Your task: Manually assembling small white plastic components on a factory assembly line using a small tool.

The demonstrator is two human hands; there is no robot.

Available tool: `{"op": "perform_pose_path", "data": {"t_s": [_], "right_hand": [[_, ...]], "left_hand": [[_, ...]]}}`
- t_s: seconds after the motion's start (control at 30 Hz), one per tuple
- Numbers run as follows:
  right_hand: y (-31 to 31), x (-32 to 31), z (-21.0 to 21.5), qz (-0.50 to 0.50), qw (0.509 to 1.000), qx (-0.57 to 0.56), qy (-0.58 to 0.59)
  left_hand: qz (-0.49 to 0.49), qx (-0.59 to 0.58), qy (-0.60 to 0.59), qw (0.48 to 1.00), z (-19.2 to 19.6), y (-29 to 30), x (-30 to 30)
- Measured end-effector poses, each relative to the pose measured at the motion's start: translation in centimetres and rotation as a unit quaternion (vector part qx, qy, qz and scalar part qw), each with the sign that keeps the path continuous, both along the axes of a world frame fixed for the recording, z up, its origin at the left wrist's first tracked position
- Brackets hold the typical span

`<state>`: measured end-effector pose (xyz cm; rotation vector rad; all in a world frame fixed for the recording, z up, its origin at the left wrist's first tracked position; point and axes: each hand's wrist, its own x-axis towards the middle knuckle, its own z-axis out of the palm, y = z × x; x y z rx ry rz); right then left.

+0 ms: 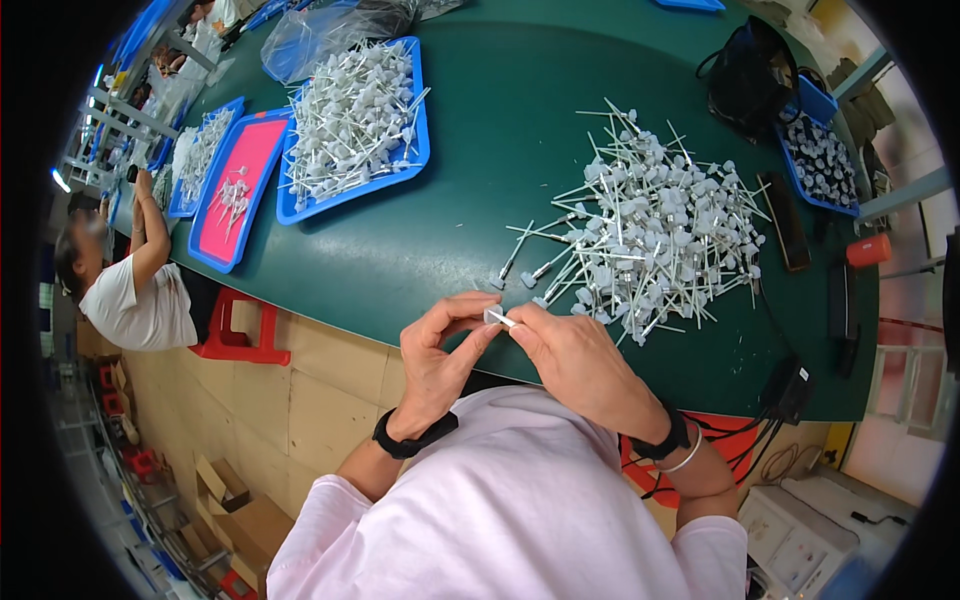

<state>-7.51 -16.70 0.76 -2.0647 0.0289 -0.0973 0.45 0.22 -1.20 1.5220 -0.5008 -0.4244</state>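
Head view: left hand point(430, 362) and right hand point(582, 362) tight on one white-stemmed piece point(500, 318); pale label point(803, 374) on black box point(786, 393).

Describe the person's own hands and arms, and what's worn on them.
Both the left hand and the right hand are bare, with no gloves. A broad black band circles the left wrist; another black band circles the right, with a thin, pale bracelet just above it, toward the elbow. The sleeves are short and pale pink.
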Motion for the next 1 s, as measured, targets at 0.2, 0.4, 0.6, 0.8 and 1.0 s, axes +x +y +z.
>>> {"op": "perform_pose_path", "data": {"t_s": [0.2, 0.4, 0.6, 0.8, 1.0], "right_hand": [[0.5, -0.8, 2.1, -0.035, 0.993, -0.108, -0.021], [0.7, -1.3, 2.1, -0.076, 0.984, -0.149, -0.054], [1.5, -1.0, 1.6, -0.073, 0.982, -0.165, -0.049], [1.9, -0.9, 1.5, -0.082, 0.977, -0.191, -0.047], [2.3, -0.9, 1.6, -0.092, 0.975, -0.198, -0.029]], "left_hand": [[0.0, -0.061, 0.069, 0.996, -0.5, -0.3, 0.0], [0.001, -0.084, 0.104, 0.991, -0.5, -0.2, 0.3], [0.022, -0.064, 0.051, 0.996, -0.3, -0.5, -0.1], [0.039, -0.022, -0.023, 0.999, -0.1, -0.7, -0.4], [0.059, 0.029, -0.13, 0.989, -0.4, -0.7, -0.4]]}}
